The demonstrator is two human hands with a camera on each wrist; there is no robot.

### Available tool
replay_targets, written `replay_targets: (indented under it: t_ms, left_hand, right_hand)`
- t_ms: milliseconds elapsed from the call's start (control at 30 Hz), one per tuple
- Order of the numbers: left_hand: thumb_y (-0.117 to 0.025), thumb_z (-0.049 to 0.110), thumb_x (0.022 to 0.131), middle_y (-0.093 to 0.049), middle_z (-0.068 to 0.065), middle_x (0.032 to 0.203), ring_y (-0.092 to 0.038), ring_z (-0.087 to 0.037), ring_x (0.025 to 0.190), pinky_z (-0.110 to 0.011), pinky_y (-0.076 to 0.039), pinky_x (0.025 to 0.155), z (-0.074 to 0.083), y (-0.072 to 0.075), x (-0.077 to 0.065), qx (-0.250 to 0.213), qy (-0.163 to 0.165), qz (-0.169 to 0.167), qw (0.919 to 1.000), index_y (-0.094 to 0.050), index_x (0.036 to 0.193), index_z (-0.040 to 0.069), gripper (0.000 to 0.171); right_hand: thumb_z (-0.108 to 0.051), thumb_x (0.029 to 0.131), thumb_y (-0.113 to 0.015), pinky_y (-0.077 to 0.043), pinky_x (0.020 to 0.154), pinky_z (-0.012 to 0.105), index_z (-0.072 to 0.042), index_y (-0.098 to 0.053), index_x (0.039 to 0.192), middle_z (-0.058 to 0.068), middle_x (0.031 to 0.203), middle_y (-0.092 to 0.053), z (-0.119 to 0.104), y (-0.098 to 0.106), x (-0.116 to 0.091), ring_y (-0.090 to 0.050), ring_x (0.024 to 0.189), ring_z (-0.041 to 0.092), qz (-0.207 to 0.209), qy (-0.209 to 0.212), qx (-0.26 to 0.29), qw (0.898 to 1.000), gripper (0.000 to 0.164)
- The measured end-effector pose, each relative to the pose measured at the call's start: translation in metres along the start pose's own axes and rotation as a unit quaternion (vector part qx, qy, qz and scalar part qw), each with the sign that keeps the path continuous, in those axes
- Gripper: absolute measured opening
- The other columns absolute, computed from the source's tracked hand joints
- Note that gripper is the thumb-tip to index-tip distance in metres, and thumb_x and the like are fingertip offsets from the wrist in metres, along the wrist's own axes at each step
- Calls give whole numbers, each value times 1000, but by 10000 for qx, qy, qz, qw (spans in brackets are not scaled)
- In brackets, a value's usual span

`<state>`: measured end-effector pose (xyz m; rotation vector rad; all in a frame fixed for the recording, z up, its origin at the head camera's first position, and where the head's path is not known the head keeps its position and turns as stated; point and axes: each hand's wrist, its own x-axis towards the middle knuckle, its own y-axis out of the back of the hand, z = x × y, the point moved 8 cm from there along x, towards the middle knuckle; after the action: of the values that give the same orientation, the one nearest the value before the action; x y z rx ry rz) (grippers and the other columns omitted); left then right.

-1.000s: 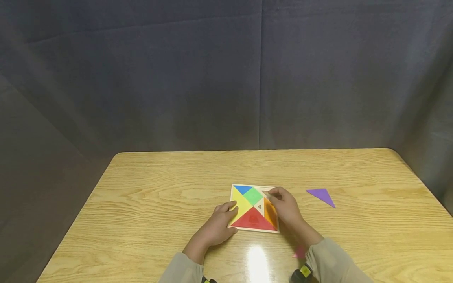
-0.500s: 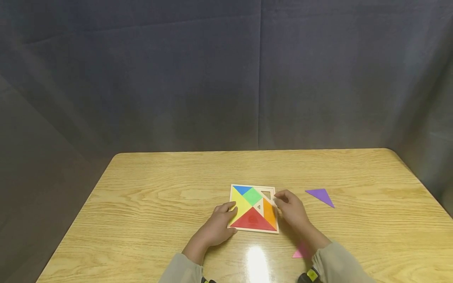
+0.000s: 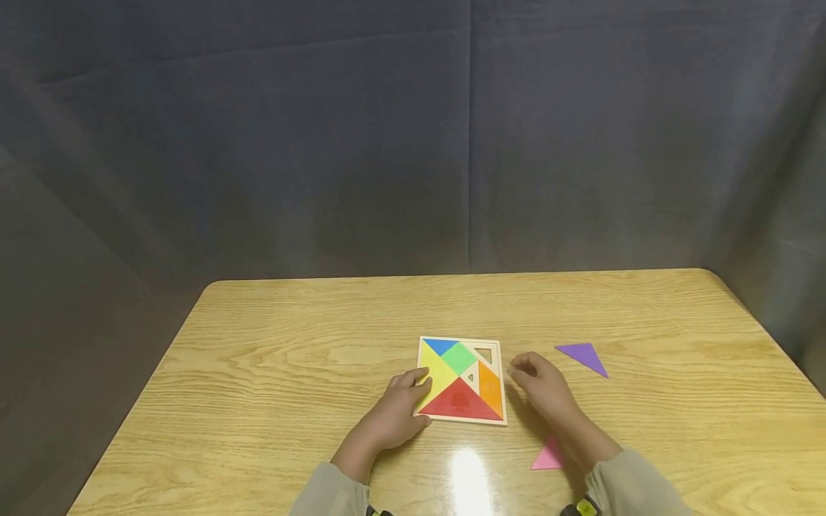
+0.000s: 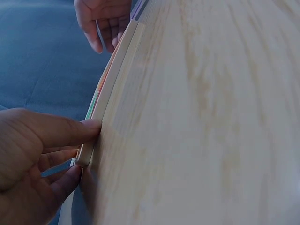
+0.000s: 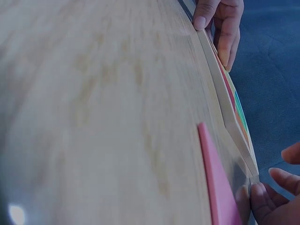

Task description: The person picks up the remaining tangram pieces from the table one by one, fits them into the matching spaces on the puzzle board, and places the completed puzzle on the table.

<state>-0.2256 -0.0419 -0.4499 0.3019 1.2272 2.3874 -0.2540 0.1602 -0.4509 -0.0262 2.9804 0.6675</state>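
Observation:
A square wooden tangram board (image 3: 476, 384) lies on the table with red, yellow, green, blue and orange pieces set in it. Two bare triangular recesses with small holes show at its right. My left hand (image 3: 395, 410) grips the board's near left corner, fingers over the yellow piece and thumb at the near edge. In the left wrist view that thumb presses the wooden rim (image 4: 115, 70). Just right of the board, my right hand (image 3: 543, 387) hovers low with loosely bent fingers, holding nothing. A purple triangle (image 3: 586, 357) lies beyond it; a pink triangle (image 3: 546, 457) sits partly under the forearm.
The wood-grain table (image 3: 290, 344) has rounded far corners. Behind it hangs a dark grey cloth (image 3: 348, 143). A bright light reflection (image 3: 469, 480) shows on the tabletop near the front.
My right hand has drawn back from over the board's upper right recess to the right, uncovering it. More of the pink triangle shows. My left hand keeps its grip on the board.

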Motion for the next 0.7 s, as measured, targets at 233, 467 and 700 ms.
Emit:
replay_targets:
  t_ms: [233,467,700]
  left_hand:
    - [-60,9,78,-30,-10,134,-25,-26,121,-37,-29,95,-1,-1,0,-21,-15,-39,10000,-42,124,-6,52]
    - [-60,10,78,-30,-10,134,-25,-26,121,-36,-30,95,-2,-1,0,-25,-5,-51,10000,-42,124,-5,52]
    - [-60,9,77,-31,-12,133,-26,-28,120,-37,-30,95,0,0,1,11,-59,-36,10000,-43,123,-7,51]
  right_hand:
    - [-10,83,-51,-46,68,33,4,-52,100,14,101,-55,2,5,-5,-51,86,25,-132,108,-218,9996,22]
    - [-9,82,-53,-37,84,42,2,-55,95,12,96,-57,0,10,-12,-50,95,29,-227,434,-754,9959,17]
    - [-8,80,-56,-41,77,37,1,-55,95,7,91,-58,1,11,-18,-52,88,23,-520,502,-939,9930,17]
